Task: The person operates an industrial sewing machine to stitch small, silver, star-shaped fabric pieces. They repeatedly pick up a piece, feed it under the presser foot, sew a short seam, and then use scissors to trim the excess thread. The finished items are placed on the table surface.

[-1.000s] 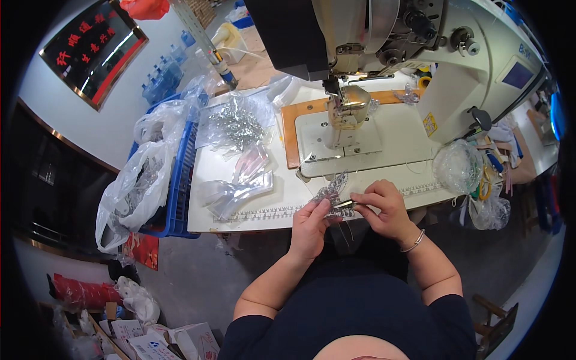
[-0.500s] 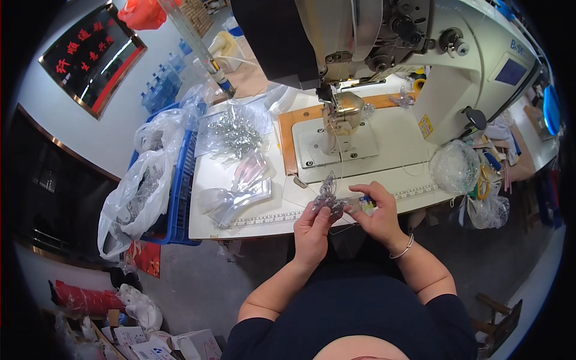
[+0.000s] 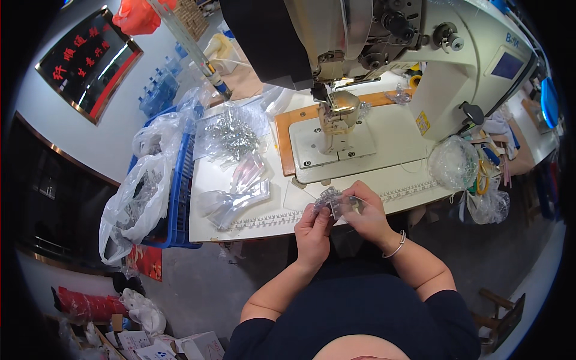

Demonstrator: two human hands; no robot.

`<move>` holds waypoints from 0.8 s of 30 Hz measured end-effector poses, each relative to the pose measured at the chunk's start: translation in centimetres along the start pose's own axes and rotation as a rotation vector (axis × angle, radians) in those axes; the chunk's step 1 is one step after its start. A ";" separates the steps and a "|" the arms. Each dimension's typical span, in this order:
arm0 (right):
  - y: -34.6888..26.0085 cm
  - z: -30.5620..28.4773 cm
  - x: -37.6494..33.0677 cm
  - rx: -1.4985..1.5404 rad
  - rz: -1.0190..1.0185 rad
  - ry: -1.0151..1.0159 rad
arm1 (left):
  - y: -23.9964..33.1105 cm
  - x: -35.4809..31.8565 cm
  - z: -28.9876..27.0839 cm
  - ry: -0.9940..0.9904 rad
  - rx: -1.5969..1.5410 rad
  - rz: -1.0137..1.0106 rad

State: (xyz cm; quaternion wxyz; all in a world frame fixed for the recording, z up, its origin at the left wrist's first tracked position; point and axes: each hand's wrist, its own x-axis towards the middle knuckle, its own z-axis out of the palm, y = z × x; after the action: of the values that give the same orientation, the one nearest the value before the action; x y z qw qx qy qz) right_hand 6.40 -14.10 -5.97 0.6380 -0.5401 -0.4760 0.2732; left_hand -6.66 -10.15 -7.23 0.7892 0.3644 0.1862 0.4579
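Just off the front edge of the sewing table, my left hand (image 3: 313, 235) pinches a silver, glittery, lacy ornament (image 3: 327, 201) between thumb and fingers. My right hand (image 3: 367, 211) is at the ornament's right side, its fingers curled toward it. Motion smears those fingers, so I cannot make out whether they grip anything. Beyond both hands stands a white post-bed sewing machine (image 3: 468, 84), its metal post (image 3: 339, 123) rising from the bed plate.
On the table's left lie a pile of silver sparkly pieces (image 3: 235, 133) and clear plastic strips (image 3: 240, 195). A blue crate (image 3: 182, 198) with plastic bags stands beside the table. To the right are a clear bag (image 3: 453, 165) and yellow-handled scissors (image 3: 482, 180).
The ornament has turned in my left hand, and its upright wing-like point no longer shows. My right hand has moved left, closer to it. The whole view has shifted slightly.
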 end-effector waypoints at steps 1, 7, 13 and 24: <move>0.3 0.1 0.0 0.007 0.020 0.010 | -0.1 0.0 -0.1 -0.007 0.018 0.003; 0.5 -0.5 0.3 -0.032 -0.014 -0.050 | 0.3 0.3 0.6 0.012 -0.011 -0.031; -1.9 -2.6 0.1 -0.397 -0.074 0.091 | 1.3 1.0 -0.1 0.093 -0.096 -0.132; -0.7 -3.4 0.0 -0.675 -0.358 0.053 | 1.3 0.7 0.2 0.048 -0.036 -0.144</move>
State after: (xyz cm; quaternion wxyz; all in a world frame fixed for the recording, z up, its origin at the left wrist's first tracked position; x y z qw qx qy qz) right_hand 9.33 -15.68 -5.18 0.4738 -0.6353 -0.6092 -0.0288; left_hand -6.90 -9.21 -6.08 0.8219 0.3248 0.2227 0.4116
